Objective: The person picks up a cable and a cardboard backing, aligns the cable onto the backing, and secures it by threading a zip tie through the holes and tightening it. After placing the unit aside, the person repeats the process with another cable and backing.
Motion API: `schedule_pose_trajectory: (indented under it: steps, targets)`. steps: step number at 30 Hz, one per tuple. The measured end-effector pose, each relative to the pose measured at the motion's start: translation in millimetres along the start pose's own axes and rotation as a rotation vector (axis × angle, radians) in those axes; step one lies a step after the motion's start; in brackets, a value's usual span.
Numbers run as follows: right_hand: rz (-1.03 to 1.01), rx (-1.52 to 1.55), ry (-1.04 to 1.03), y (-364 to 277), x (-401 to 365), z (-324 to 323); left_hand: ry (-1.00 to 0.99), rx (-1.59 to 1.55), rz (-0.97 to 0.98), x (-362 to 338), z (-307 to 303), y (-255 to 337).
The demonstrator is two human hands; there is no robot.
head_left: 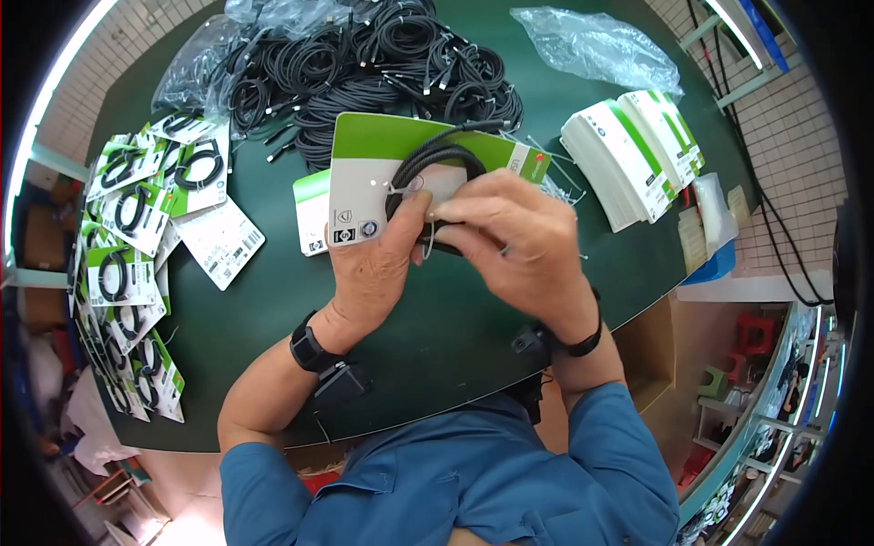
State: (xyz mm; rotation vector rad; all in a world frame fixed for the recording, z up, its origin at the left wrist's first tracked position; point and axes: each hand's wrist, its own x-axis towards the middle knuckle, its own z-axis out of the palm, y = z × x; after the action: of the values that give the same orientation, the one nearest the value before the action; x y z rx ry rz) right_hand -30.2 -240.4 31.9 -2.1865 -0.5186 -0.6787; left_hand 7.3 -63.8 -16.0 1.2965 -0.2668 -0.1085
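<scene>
you seem to be fixing the coiled cable [439, 156] to the card [364, 168] over the middle of the table [273, 300]; your left hand [373, 264] pinches the card; your right hand [523, 241] has its grip pressed together on the cable; next, keep the coil flat.

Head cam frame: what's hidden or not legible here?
Head view:
- Lower half of the coiled cable: under the right hand.
- Whatever is being pinched: hidden between the left hand and the right hand.
- Print on the backing card: too small.
- Finished packs at left: small and warped near the lens edge.
</scene>
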Motion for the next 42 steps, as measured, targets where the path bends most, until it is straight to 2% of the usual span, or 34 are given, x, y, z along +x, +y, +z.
schedule_pose_trajectory:
  steps: [2, 4, 6, 7, 10, 11, 14, 15, 22, 27, 30, 31, 34, 35, 38, 39, 42]
  targets:
    - [-0.033, 0.194, 0.12, 7, 3, -17, 0.016, -0.034, -0.018, 2, 3, 6]
    - [0.155, 0.317, 0.411, 22, -1, -29, 0.071, -0.138, -0.027, 3, 8, 15]
    - [0.269, 0.733, 0.589, 48, 1, -43, 0.063, -0.134, -0.024, 2, 10, 20]
    - [0.282, 0.741, 0.608, 61, 2, -42, 0.064, -0.145, -0.009, 1, 11, 21]
    - [0.596, 0.974, 0.387, 92, -6, -31, 0.042, -0.139, -0.007, -2, 14, 26]
    - [0.607, 0.984, 0.407, 89, -14, -24, 0.03, -0.14, -0.004, -3, 15, 27]
    - [0.412, 1.609, -0.026, 70, -33, -2, -0.003, -0.118, -0.002, -8, 15, 26]
    - [0.412, 1.615, -0.008, 67, -39, -1, -0.011, -0.107, 0.011, -9, 15, 25]
    - [0.393, 1.02, -0.079, 48, -61, -5, -0.009, -0.067, 0.015, -14, 14, 19]
    - [0.317, 1.099, -0.11, 65, -72, -4, -0.05, -0.04, 0.03, -15, 11, 14]
    - [0.566, 1.008, -0.18, 60, -69, -11, -0.045, -0.048, 0.031, -15, 12, 15]
    - [0.567, 1.009, -0.18, 64, -72, -10, -0.031, -0.063, 0.014, -15, 14, 16]
    - [0.329, 0.363, -0.28, 84, -81, -8, -0.001, -0.042, -0.02, -17, 17, 24]
    - [0.33, 0.362, -0.281, 86, -78, -6, 0.012, -0.005, -0.036, -18, 17, 27]
    - [0.039, 0.437, -0.022, 76, -42, 8, 0.002, -0.011, -0.043, -17, 16, 24]
    - [0.035, 0.436, -0.024, 82, -36, 13, -0.022, -0.051, -0.032, -13, 14, 21]
    - [-0.233, 0.27, 0.1, 97, -32, 29, -0.109, -0.027, -0.036, -7, 9, 19]
